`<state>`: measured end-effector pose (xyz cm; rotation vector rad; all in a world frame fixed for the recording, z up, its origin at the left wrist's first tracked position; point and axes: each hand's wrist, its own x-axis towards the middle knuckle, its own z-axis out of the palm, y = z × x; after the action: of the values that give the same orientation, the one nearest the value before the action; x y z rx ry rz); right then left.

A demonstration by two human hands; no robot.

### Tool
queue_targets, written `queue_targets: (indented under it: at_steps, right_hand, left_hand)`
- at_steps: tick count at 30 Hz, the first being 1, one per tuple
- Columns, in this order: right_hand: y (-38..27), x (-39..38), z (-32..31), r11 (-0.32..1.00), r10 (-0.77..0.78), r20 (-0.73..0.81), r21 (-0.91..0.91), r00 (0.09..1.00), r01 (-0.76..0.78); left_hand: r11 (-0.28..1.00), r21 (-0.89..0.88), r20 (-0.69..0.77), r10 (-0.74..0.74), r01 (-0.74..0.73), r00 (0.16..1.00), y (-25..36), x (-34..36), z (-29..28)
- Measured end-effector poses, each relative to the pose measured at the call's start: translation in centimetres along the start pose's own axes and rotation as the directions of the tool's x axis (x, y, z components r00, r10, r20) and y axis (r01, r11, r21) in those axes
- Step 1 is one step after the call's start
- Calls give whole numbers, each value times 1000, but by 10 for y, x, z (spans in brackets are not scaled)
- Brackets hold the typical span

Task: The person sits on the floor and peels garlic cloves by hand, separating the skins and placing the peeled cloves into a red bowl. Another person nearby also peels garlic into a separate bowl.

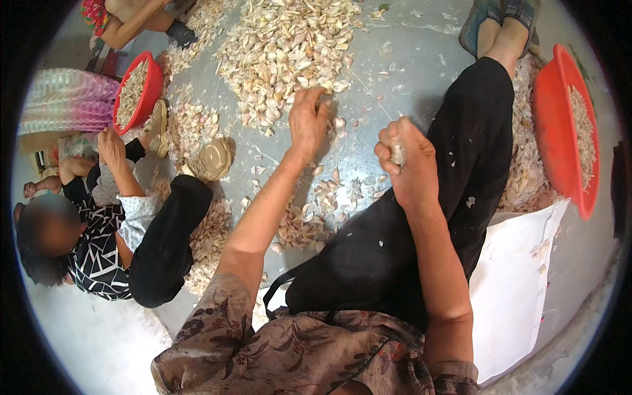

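Observation:
My left hand (307, 125) reaches to the near edge of a large heap of unpeeled garlic cloves (283, 52) on the floor. Its fingers are bent downward and drawn together; their tips, and anything between them, are hidden. Closer to my black-trousered legs, my right hand (411, 158) is raised and curled closed around pale garlic cloves (397, 155), which show between its fingers and palm. More loose cloves and bits of skin (336, 196) lie on the grey floor between my forearms.
On the right, a red basin (559, 131) of pale cloves stands tilted by garlic skins and a white sack (517, 276). At left, a co-worker (99, 237) sits with one shoe (210, 160) near the heap. Another red basin (157, 92) stands beyond; a second person's arm (128, 27) shows at upper left.

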<state>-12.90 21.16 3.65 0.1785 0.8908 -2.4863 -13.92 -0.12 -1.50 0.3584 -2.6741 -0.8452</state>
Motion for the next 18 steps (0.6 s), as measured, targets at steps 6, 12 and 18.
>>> queue_targets:
  at_steps: [6,12,18]
  right_hand:
    - [-3,2,8,997,12,-25,-81,1000,-14]
    - [3,5,-1,995,-26,-73,-96,997,19]
    - [0,2,0,993,-115,-160,8,980,118]
  left_hand:
    - [974,208,153,54,-86,987,-21,37,29]
    - [971,199,-18,140,-134,990,-16,15,26]
    - [998,12,91,-60,59,994,11,19,21]
